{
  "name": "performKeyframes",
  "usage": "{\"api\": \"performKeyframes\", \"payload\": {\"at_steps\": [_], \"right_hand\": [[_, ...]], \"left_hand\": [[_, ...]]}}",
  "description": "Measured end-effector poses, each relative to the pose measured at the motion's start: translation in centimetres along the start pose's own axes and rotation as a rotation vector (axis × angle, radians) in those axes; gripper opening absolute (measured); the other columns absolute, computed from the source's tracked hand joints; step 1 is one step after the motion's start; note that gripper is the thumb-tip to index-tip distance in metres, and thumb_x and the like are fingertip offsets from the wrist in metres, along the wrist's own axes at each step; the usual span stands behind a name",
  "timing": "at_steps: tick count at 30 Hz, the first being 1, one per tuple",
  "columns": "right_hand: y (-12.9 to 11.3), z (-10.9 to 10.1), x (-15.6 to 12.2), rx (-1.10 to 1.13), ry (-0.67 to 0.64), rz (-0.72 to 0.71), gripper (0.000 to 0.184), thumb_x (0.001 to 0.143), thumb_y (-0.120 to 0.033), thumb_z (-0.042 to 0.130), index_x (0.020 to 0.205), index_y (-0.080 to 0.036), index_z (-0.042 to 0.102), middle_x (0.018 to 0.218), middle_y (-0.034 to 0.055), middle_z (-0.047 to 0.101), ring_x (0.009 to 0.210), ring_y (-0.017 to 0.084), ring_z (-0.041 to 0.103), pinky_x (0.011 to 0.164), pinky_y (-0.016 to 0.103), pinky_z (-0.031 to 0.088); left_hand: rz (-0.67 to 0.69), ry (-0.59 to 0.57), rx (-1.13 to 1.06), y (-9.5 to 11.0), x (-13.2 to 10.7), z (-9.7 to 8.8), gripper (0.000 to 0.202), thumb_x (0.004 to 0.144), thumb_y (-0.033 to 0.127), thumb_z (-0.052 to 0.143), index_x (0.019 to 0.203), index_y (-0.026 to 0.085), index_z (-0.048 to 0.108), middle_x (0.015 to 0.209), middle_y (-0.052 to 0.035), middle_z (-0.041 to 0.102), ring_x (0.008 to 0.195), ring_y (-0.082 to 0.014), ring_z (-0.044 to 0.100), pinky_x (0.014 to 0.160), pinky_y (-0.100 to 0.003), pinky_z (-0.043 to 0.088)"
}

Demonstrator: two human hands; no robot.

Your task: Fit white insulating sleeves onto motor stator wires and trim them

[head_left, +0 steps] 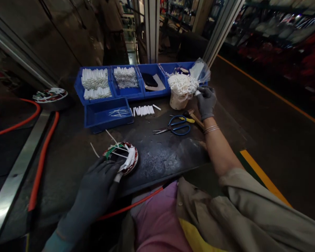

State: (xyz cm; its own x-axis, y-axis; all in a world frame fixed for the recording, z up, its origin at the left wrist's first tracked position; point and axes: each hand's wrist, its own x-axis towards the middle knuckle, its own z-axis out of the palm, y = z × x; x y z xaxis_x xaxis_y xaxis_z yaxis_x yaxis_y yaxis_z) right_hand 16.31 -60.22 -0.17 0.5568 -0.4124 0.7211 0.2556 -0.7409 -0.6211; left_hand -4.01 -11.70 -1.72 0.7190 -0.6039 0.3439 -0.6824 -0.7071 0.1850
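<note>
A wound wire ring (120,158) sits low and left of centre on a dark, scuffed metal surface (157,161), its rim packed with white sleeves and crossed by green and red wire, with loose white strips sticking out. The left hand (97,182), in a dark knit glove, lies over its near edge, fingers (105,171) curled and closed down on the ring, a short white tube (118,177) showing just beyond them. The right hand (206,102), in a grey glove with darker palm coating, is raised at upper right, its fingers (203,91) narrow, pinching a small white piece (197,92). Thin metal bangles (211,129) circle that wrist.

Just beside that hand stand a paper tub (177,100) heaped with white fluffy tubes and a crumpled clear plastic bag (201,71). Nearer lie blue-handled scissors (172,126) and a wooden-handled hammer (195,119). Four blue plastic bins (152,70) line the back, two filled with bundled white sleeves; a fifth (107,117), in front, holds thin white strips. Roughly ten white sleeves (143,110) lie beside it. A second wound ring (50,94) sits at far left, among orange-red cables (39,164).
</note>
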Motion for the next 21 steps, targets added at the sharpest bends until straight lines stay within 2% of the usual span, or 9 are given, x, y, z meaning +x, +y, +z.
{"api": "performKeyframes", "payload": {"at_steps": [4,5,7,8,10,12,15,17,21], "right_hand": [[-3.5,-2.0,-2.2,0.227,0.049,0.004,0.016,0.096,-0.024,0.053,0.104,-0.020,0.066,0.094,0.0053,0.067,0.080,0.019,0.067,0.076,0.039,0.059],[-4.9,-2.5,-3.4,0.336,-0.007,0.005,0.012,0.097,-0.027,0.057,0.105,-0.024,0.065,0.091,0.0037,0.067,0.073,0.017,0.065,0.069,0.035,0.058],[-8.2,-3.5,-6.6,0.510,0.044,-0.006,0.005,0.090,-0.027,0.072,0.090,-0.026,0.067,0.085,0.0020,0.067,0.069,0.018,0.066,0.065,0.034,0.056],[-10.0,-4.1,-8.4,0.543,-0.085,0.013,0.008,0.088,-0.027,0.077,0.090,-0.027,0.069,0.089,0.0030,0.069,0.078,0.020,0.069,0.073,0.035,0.058],[-13.6,-5.6,-12.2,0.657,-0.176,0.019,0.015,0.082,-0.023,0.082,0.090,-0.028,0.071,0.089,0.0027,0.071,0.084,0.023,0.072,0.080,0.039,0.059],[-16.7,-7.3,-15.9,0.687,-0.409,-0.010,0.011,0.086,-0.022,0.077,0.093,-0.027,0.071,0.086,0.0024,0.073,0.082,0.024,0.074,0.076,0.040,0.061],[-19.9,-9.4,-19.9,0.677,-0.680,-0.099,0.013,0.093,-0.020,0.066,0.103,-0.028,0.069,0.088,0.0037,0.076,0.078,0.023,0.076,0.067,0.036,0.062],[-20.9,-10.1,-21.5,0.633,-0.753,-0.231,0.016,0.095,-0.019,0.061,0.107,-0.028,0.068,0.088,0.0038,0.078,0.075,0.022,0.076,0.063,0.033,0.063],[-21.6,-10.1,-23.1,0.586,-0.736,-0.392,0.021,0.095,-0.017,0.055,0.111,-0.026,0.066,0.091,0.0050,0.080,0.078,0.020,0.078,0.068,0.031,0.064]], "left_hand": [[-0.115,0.040,-0.030,2.0,0.8,-0.3,0.029,0.099,0.023,0.048,0.119,0.016,0.068,0.109,-0.0122,0.075,0.102,-0.0301,0.070,0.107,-0.057,0.048],[-0.140,0.034,-0.036,2.5,0.8,-0.4,0.030,0.099,0.022,0.048,0.119,0.015,0.068,0.110,-0.0127,0.075,0.104,-0.0300,0.069,0.107,-0.057,0.048],[-0.185,-0.006,-0.089,2.8,0.8,-0.8,0.031,0.099,0.024,0.050,0.123,0.015,0.067,0.114,-0.0127,0.074,0.111,-0.0296,0.068,0.111,-0.055,0.046],[-0.205,-0.039,-0.116,2.7,0.7,-1.1,0.034,0.098,0.027,0.055,0.128,0.016,0.065,0.120,-0.0124,0.073,0.115,-0.0299,0.067,0.113,-0.055,0.045],[-0.243,-0.079,-0.151,2.2,0.4,-1.9,0.049,0.092,0.033,0.066,0.138,0.017,0.059,0.131,-0.0130,0.069,0.124,-0.0316,0.063,0.116,-0.055,0.043],[-0.259,-0.079,-0.155,1.6,-0.1,-2.6,0.066,0.086,0.036,0.075,0.145,0.017,0.054,0.138,-0.0150,0.066,0.130,-0.0341,0.060,0.117,-0.057,0.041],[-0.244,-0.086,-0.157,1.2,-0.4,-2.6,0.070,0.083,0.036,0.078,0.145,0.017,0.053,0.138,-0.0154,0.066,0.130,-0.0349,0.060,0.120,-0.059,0.038],[-0.233,-0.105,-0.157,1.2,-0.2,-2.1,0.067,0.082,0.034,0.078,0.143,0.019,0.056,0.135,-0.0142,0.068,0.128,-0.0340,0.062,0.121,-0.061,0.035],[-0.231,-0.079,-0.130,1.5,0.2,-0.8,0.063,0.081,0.029,0.079,0.140,0.020,0.059,0.130,-0.0129,0.071,0.124,-0.0328,0.064,0.122,-0.060,0.031]]}}
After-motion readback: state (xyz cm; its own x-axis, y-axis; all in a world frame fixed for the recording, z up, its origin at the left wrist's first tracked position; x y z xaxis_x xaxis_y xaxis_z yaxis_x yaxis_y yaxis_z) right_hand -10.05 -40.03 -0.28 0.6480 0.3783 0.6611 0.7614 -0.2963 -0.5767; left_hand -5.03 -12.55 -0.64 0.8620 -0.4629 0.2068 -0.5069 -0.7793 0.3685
